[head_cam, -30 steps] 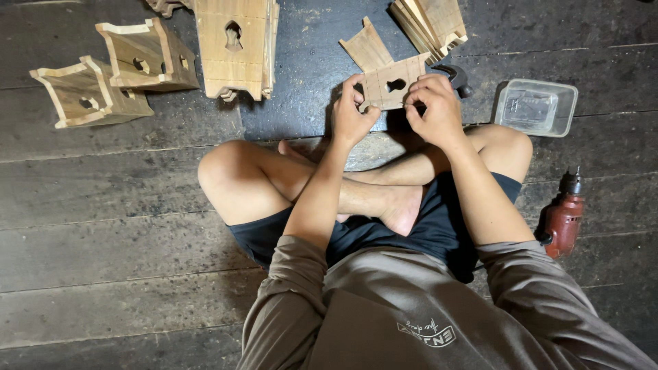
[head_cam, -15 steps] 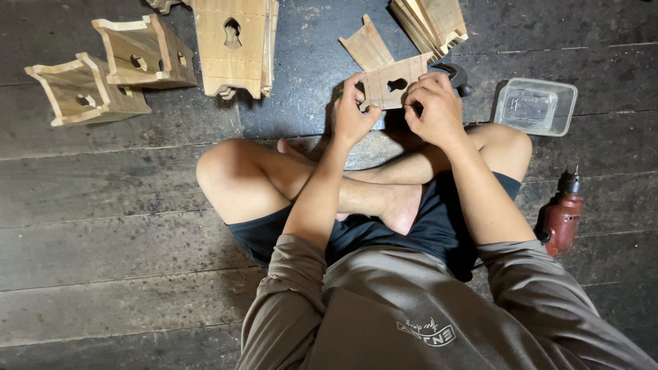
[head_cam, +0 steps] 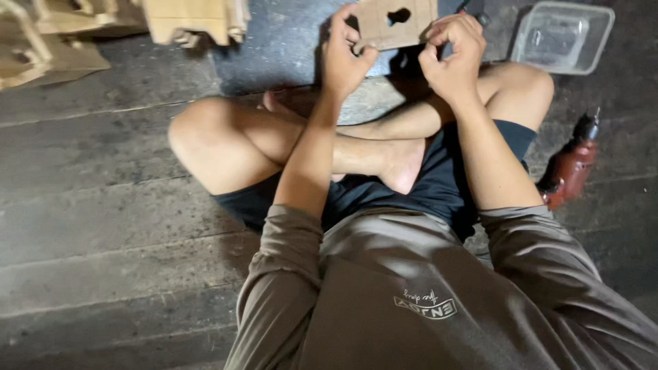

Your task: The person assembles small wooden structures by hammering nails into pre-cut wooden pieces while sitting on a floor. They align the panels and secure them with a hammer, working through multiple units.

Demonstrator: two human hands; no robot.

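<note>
- The flat wooden panel (head_cam: 384, 24) with its keyhole-shaped cutout is held up between both hands, above the crossed legs, at the top of the view.
- The left hand (head_cam: 346, 55) is pinched on the panel's left edge; the right hand (head_cam: 452, 58) is curled closed on its right edge.
- The step is judged best done with the panel kept level and pressure shared evenly, as thin board may flex or split near the cutout.
- Right of the grip, a clear plastic container (head_cam: 563, 38) lies on the dark plank floor (head_cam: 103, 205); below it, a reddish power drill (head_cam: 572, 164).
- Left of the grip, pale wooden assemblies (head_cam: 192, 17) stand, rough-cut and boxy.
</note>
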